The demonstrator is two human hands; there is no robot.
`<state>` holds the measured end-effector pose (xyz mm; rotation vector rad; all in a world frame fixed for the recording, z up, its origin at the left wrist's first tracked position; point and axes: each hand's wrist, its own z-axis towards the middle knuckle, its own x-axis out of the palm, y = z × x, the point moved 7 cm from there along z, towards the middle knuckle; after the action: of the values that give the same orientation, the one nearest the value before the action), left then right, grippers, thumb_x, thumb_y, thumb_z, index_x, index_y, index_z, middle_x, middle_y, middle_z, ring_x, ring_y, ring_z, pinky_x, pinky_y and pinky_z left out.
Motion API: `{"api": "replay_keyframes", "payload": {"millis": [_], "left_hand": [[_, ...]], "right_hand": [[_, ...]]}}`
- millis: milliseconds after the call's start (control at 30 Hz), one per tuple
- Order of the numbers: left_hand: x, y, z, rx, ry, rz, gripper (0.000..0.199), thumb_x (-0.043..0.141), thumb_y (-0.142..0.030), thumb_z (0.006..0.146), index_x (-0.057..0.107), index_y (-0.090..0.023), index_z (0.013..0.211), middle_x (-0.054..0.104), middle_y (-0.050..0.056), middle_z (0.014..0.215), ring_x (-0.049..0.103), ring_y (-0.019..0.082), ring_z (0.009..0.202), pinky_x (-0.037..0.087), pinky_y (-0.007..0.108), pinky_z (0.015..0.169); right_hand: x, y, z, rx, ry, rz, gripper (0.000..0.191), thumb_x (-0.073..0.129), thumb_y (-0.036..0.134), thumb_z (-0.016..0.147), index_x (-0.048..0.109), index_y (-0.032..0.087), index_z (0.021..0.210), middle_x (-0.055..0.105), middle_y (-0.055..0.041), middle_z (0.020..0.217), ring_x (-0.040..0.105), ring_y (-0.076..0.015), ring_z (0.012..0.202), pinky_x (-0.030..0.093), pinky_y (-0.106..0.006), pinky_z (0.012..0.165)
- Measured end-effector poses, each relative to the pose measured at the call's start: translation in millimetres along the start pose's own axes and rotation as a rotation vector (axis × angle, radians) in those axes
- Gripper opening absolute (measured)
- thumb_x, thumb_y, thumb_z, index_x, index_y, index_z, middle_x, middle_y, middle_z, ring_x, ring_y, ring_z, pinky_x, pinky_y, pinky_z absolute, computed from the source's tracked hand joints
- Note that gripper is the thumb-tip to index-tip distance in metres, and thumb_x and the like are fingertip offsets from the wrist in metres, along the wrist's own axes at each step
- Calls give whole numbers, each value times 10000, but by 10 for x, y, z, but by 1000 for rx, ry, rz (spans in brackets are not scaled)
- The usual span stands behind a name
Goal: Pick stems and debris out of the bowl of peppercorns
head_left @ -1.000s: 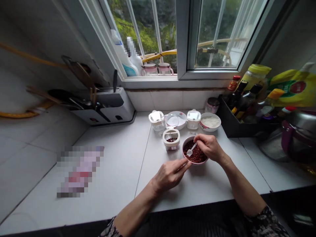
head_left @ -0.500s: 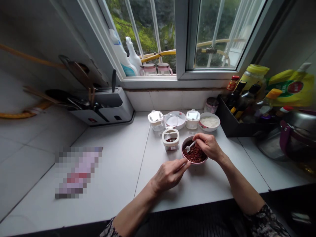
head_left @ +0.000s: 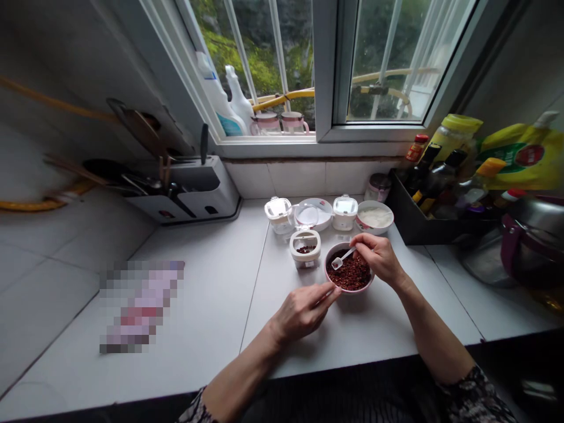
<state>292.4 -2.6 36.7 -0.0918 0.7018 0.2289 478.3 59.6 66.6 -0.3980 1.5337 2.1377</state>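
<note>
In my right hand (head_left: 376,256) is the handle of a small white spoon (head_left: 342,258), its scoop end over the reddish-brown dried peppercorn-like bits (head_left: 351,275) in a pink-rimmed bowl (head_left: 352,291). My left hand (head_left: 304,309) pinches the near left rim of that bowl, thumb and fingers together. Just left of the bowl stands a clear jar with a cream open-topped lid (head_left: 305,249), some of the same bits inside. Behind are two white-lidded jars, the left one (head_left: 278,214) and the right one (head_left: 344,212), with a white plate (head_left: 324,212) between them.
A bowl of white grains or powder (head_left: 374,218) sits behind my right hand. To the right are a dark box of bottles (head_left: 434,230) and a steel pot (head_left: 484,258). A grey utensil holder (head_left: 194,191) stands at the back left; a blurred-out object (head_left: 143,308) lies on the left.
My right hand has lifted slightly and shifted a little right with the spoon, whose scoop now shows more clearly above the bits. My left hand stays at the rim.
</note>
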Motion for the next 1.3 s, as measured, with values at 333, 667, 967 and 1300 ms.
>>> {"api": "replay_keyframes", "payload": {"millis": [333, 667, 967, 1300], "left_hand": [[3, 0, -1, -1, 5, -3, 360, 433, -51, 935, 555, -100, 1270, 686, 140, 1033, 665, 149, 734, 580, 255, 617], [-4, -4, 11, 0, 0, 10, 351, 421, -59, 944, 552, -101, 1266, 690, 139, 1026, 681, 152, 743, 588, 254, 621], [6, -6, 10, -2, 9, 10, 383, 434, -59, 938, 531, -100, 1306, 687, 140, 1041, 679, 152, 744, 589, 255, 630], [-32, -16, 48, 8, -21, 27, 297, 428, -53, 948, 595, -88, 1192, 692, 127, 1011, 668, 143, 725, 577, 250, 602]], "right_hand": [[52, -116, 9, 159, 23, 215, 147, 528, 254, 773, 646, 169, 751, 623, 21, 552, 491, -91, 414, 398, -206, 429], [-9, -182, 59, 268, -7, 435, 192, 652, 333, 716, 675, 153, 777, 679, -6, 589, 522, -86, 415, 433, -212, 430], [179, 173, 21, -56, -134, 249, 218, 521, 299, 918, 671, 168, 1006, 733, -50, 741, 690, -172, 667, 548, -296, 638], [16, 399, -75, -363, -206, -134, 208, 477, 149, 890, 673, 186, 948, 739, -46, 798, 677, -179, 687, 517, -317, 693]]}}
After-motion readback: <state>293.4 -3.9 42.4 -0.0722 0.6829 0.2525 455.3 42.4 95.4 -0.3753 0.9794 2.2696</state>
